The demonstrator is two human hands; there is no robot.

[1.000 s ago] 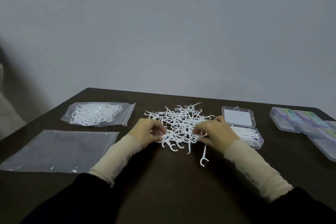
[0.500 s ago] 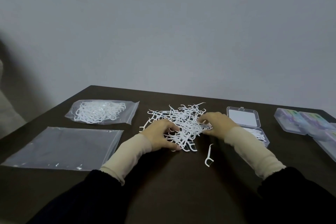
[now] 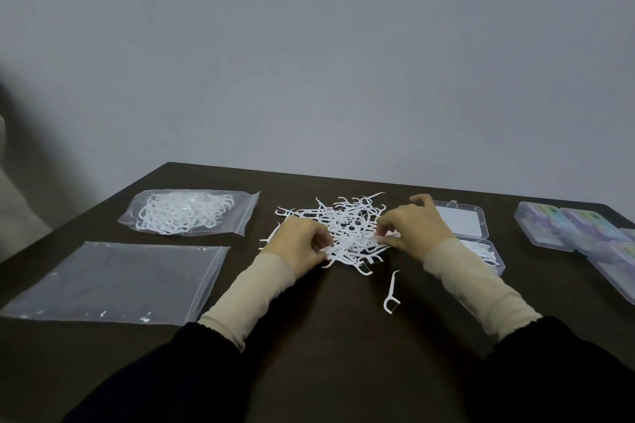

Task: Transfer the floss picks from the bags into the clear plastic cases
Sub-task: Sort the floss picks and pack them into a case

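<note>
A loose pile of white floss picks (image 3: 347,227) lies in the middle of the dark table. My left hand (image 3: 299,244) pinches picks at the pile's near left edge. At the pile's right side, my right hand (image 3: 412,227) pinches some picks with curled fingers. One stray floss pick (image 3: 391,292) lies alone in front of the pile. An open clear case (image 3: 481,227) sits right behind my right hand, its lid up and some picks in its base. A full bag of picks (image 3: 189,213) lies at the back left, and an empty clear bag (image 3: 113,282) lies in front of it.
Several closed clear cases (image 3: 577,230) with coloured contents are lined up at the right edge of the table (image 3: 326,336). A plain grey wall stands behind the table's far edge.
Both hands have shifted within the pile: the left went from lying over the picks to pinching them at the near edge, and the right hand curled onto picks at the pile's right side.
</note>
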